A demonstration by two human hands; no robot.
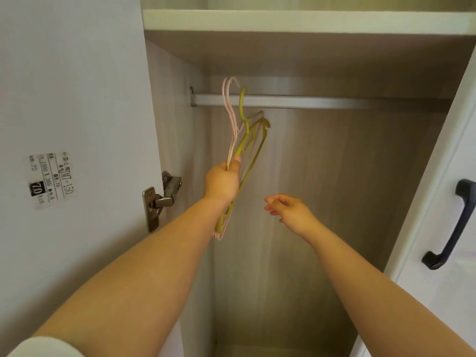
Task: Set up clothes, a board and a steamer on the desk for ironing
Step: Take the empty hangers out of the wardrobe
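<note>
I look into an open wardrobe. My left hand (pixel 223 179) grips a bunch of thin plastic hangers (pixel 253 148), some pink and some olive-yellow, with their hooks up at the metal rail (pixel 296 101). The hooks sit at or just in front of the rail; I cannot tell whether they hang on it. My right hand (pixel 289 211) hovers to the right and lower, fingers loosely spread, holding nothing. No clothes, board or steamer are in view.
The wardrobe's left door (pixel 77 124) stands open, with a label (pixel 51 179) and a metal hinge (pixel 162 197). At the right is a white door with a dark handle (pixel 453 225). A shelf (pixel 309 20) runs above the rail.
</note>
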